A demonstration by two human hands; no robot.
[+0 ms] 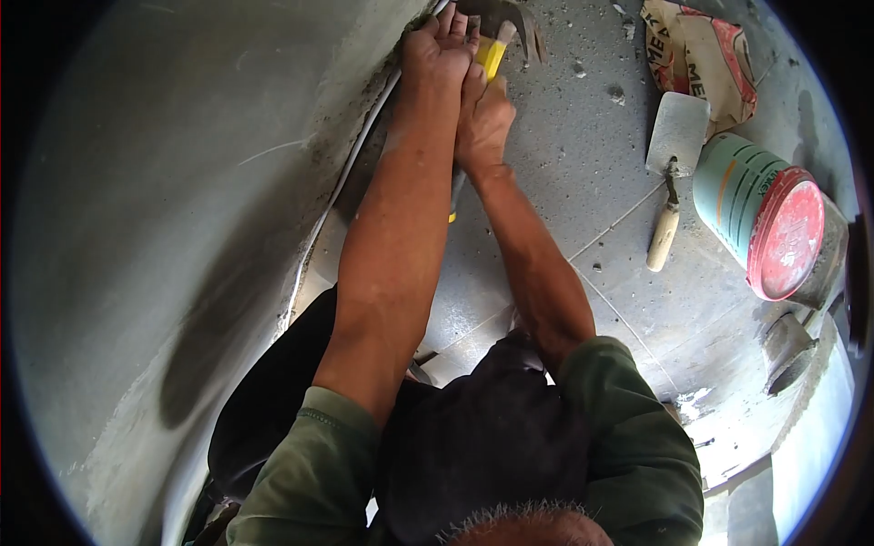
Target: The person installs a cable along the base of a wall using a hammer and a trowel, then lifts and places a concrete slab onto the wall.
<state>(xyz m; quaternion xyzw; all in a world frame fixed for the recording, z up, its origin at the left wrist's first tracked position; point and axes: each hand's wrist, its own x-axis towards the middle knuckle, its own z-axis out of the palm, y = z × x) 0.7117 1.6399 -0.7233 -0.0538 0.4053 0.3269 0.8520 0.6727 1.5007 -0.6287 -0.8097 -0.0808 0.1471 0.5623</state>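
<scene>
My right hand point(485, 120) is wrapped round a hammer point(492, 61) with a yellow part below its head. The claw end points to the right, and the handle's butt shows below my wrist. Close beside it, my left hand point(441, 53) is at the foot of the grey wall point(228, 118), fingers curled with the palm partly turned up. What those fingers hold, if anything, I cannot make out. A white cable point(364, 136) runs along the joint of wall and floor, passing just left of my left forearm.
On the tiled floor point(583, 182), strewn with grit, a trowel point(669, 182) with a wooden handle lies right of me. Beside it a pale green bucket with a red lid point(787, 235) lies tipped over. A torn paper bag point(715, 68) is beyond. Further right lies a grey cup-like object point(787, 353).
</scene>
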